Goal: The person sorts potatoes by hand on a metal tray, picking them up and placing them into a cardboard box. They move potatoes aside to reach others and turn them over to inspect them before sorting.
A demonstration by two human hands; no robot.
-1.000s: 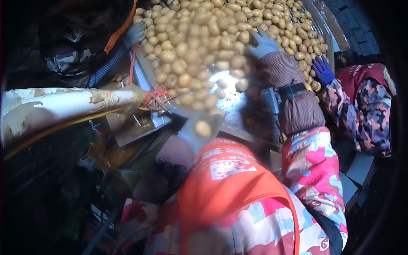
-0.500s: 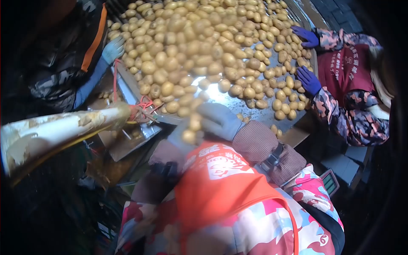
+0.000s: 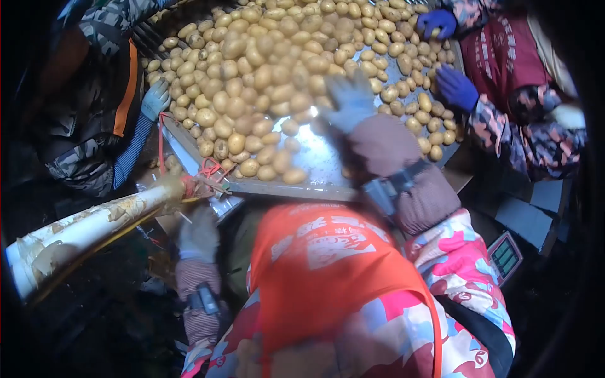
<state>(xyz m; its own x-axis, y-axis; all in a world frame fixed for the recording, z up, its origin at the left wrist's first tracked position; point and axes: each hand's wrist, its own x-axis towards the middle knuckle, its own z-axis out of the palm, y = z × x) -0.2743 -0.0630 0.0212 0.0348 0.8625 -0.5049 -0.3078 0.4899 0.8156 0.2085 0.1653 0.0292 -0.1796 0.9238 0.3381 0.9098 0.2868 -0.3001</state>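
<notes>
Many yellow-brown potatoes (image 3: pixel 233 101) lie heaped on a metal sorting table (image 3: pixel 318 157). My right hand (image 3: pixel 350 101), in a light grey-blue glove, reaches over the table at the right side of the heap. Its fingers are spread and blurred by motion, next to the potatoes. My left hand (image 3: pixel 199 234), also gloved, is low on the left, off the table's near edge and just beyond the white pole's end. Blur and shadow hide its fingers, and whether it holds anything does not show.
A worn white pole (image 3: pixel 94 230) with red string (image 3: pixel 211 169) juts in from the left. A co-worker's gloved hand (image 3: pixel 155 99) rests at the left edge. Another's purple-gloved hands (image 3: pixel 455 87) are at the right. A device with a green display (image 3: pixel 505 256) stands lower right.
My hands have parted: the right moved forward over the table, the left moved down and left. The potatoes seen between them are gone from there. The co-worker's upper purple hand has closed somewhat.
</notes>
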